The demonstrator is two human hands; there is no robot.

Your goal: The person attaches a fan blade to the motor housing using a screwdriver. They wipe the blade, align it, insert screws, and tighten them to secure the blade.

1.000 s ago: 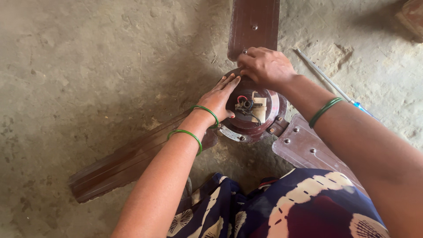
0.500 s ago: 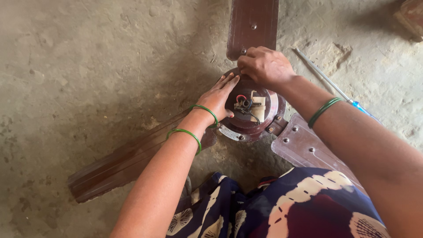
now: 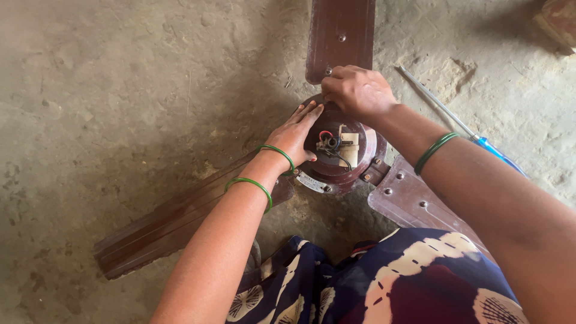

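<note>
A brown ceiling fan lies on the concrete floor, its round motor hub (image 3: 354, 171) facing up with wires and a pale block (image 3: 347, 148) exposed in the middle. My left hand (image 3: 297, 135) lies flat on the hub's left edge, fingers stretched out. My right hand (image 3: 359, 91) is curled over the hub's far edge, where the upper blade (image 3: 342, 30) joins; what its fingers pinch is hidden. Green bangles sit on both wrists.
A second blade (image 3: 174, 222) runs to the lower left and a third (image 3: 414, 198) to the lower right. A screwdriver with a blue handle (image 3: 495, 150) lies on the floor at the right. My patterned clothing (image 3: 384, 282) fills the bottom.
Both hands stay on the hub in nearly the same place. The view has shifted slightly; the fan has not visibly moved.
</note>
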